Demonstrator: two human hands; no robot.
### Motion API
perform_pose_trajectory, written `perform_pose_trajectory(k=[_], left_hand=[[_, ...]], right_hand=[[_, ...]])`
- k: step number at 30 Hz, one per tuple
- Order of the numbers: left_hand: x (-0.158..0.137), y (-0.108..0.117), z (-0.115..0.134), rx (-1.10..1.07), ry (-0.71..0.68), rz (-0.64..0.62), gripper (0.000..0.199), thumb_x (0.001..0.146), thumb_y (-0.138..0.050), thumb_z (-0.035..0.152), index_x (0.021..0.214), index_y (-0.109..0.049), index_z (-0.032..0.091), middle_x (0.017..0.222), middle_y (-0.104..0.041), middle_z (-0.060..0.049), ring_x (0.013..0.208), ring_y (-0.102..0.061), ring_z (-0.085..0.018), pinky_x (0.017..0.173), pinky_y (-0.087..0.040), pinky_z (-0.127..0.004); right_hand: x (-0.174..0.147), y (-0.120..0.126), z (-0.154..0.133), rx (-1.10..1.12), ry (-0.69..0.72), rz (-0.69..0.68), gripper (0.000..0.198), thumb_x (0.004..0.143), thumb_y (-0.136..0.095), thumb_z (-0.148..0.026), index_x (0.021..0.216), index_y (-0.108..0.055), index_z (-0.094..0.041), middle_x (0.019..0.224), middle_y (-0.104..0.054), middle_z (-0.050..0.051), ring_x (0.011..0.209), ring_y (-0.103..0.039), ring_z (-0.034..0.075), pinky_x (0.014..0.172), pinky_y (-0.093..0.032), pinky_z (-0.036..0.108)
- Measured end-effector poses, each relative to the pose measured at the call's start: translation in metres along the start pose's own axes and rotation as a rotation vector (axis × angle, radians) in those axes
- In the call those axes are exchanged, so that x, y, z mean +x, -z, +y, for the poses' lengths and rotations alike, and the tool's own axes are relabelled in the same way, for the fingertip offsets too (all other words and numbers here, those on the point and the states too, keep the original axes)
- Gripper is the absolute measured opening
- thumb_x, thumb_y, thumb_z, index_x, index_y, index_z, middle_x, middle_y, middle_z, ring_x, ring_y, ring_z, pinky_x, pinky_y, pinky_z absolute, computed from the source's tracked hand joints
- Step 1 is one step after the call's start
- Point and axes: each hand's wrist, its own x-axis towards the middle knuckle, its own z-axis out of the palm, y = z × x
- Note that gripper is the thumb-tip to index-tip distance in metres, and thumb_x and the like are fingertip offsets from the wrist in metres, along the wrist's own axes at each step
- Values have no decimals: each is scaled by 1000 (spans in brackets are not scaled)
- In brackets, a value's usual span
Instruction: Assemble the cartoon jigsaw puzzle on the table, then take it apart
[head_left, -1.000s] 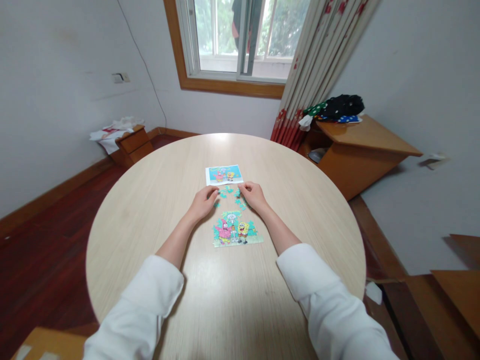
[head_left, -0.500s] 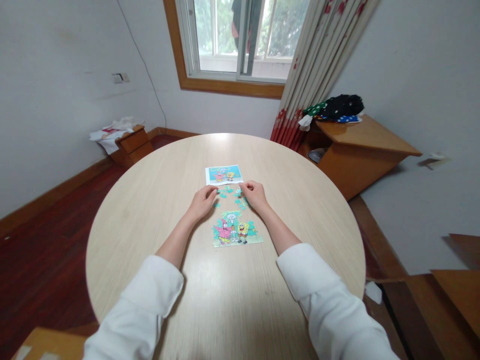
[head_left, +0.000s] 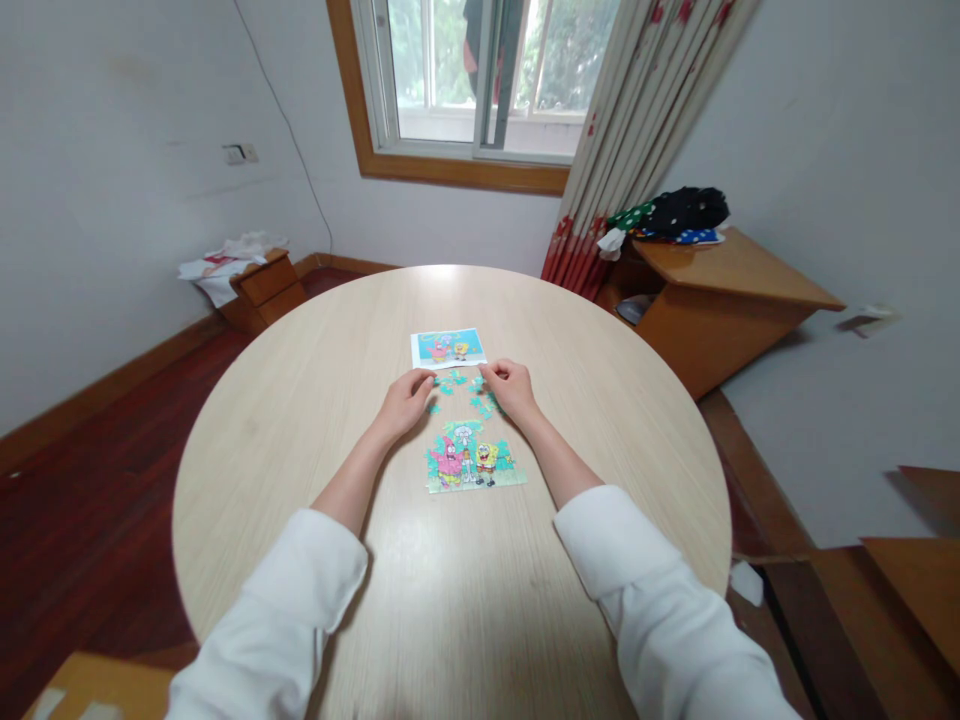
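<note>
A printed picture card [head_left: 450, 346] with cartoon figures on blue lies at the far side of the jigsaw pieces. My left hand [head_left: 407, 402] is closed in a pinch at the card's lower left edge. At the lower right corner, my right hand [head_left: 511, 388] pinches the card between thumb and fingers. Several loose turquoise jigsaw pieces [head_left: 481, 403] are scattered between the two hands. Nearer to me lies a partly assembled jigsaw puzzle [head_left: 472, 468] showing a pink starfish, a yellow sponge and a pale figure; its upper edge is uneven.
All of this rests on a round pale wooden table [head_left: 465, 600]. Behind it are a window [head_left: 480, 80] and a long curtain [head_left: 630, 120]. To the right stands a tilted wooden cabinet [head_left: 735, 290] with clothes on top; a small wooden stand [head_left: 270, 285] holding cloth is at left.
</note>
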Motion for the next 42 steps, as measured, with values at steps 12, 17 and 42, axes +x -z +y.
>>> perform_pose_trajectory(k=[12,17,42], left_hand=[[0,0,1,-2,14,-2,25,84,-44,32,93,-62,17,100,-68,-9,95,-61,-21,90,-45,-36],[0,0,1,1,12,1,26,84,-44,34,93,-62,17,100,-68,-9,95,-61,-22,89,-45,-36],[2,-1,-3,1,-20,6,26,84,-44,33,92,-62,16,99,-68,-9,95,-61,-21,89,-45,-36]], right_hand=[[0,1,0,-58,73,55,33,73,-56,-43,53,-49,-18,58,-49,-2,57,-45,11,59,-37,26],[-1,1,-2,-82,105,53,32,74,-56,-42,53,-49,-18,60,-49,-2,57,-46,11,60,-37,27],[-17,-18,-35,66,-65,-602,35,76,-60,-46,59,-52,-16,50,-52,-3,45,-46,8,49,-36,22]])
